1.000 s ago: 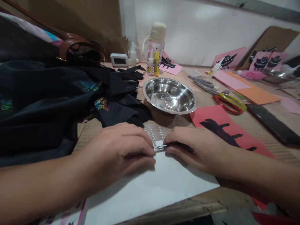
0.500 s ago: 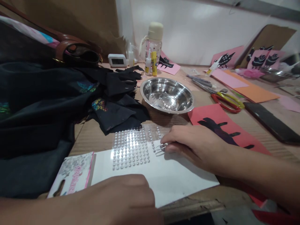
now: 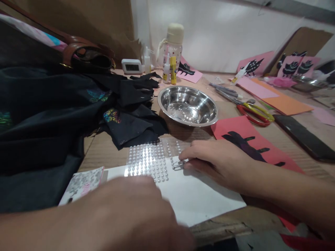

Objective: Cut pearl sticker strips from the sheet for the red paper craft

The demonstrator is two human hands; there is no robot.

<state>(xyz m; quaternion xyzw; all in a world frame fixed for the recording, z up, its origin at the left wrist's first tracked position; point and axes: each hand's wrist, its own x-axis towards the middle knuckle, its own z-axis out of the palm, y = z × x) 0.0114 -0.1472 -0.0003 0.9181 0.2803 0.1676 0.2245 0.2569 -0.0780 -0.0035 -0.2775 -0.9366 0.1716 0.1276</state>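
Note:
My right hand (image 3: 220,162) pinches metal tweezers (image 3: 179,164), whose tips rest at the right edge of a clear sheet of stick-on pearls (image 3: 148,161). That sheet lies half on a white backing card (image 3: 193,195) on the table. My left hand (image 3: 136,212) fills the near foreground over the card's front edge, blurred, its fingers not clear. Just beyond the sheet stands a steel bowl (image 3: 187,106) with loose pearls in its bottom. Red paper with a black cut-out shape (image 3: 246,139) lies under my right wrist.
Black fabric pieces and a dark bag (image 3: 52,115) crowd the left side. At the back stand a bottle (image 3: 173,43), glue tubes (image 3: 170,69) and a small clock (image 3: 131,66). Red-and-yellow scissors (image 3: 255,113), a black phone (image 3: 300,136) and pink and orange papers (image 3: 277,97) lie to the right.
My left hand left the pearl sheet and drew back to the near edge, uncovering the pearls; it now moves forward again. My right hand and tweezers have barely moved.

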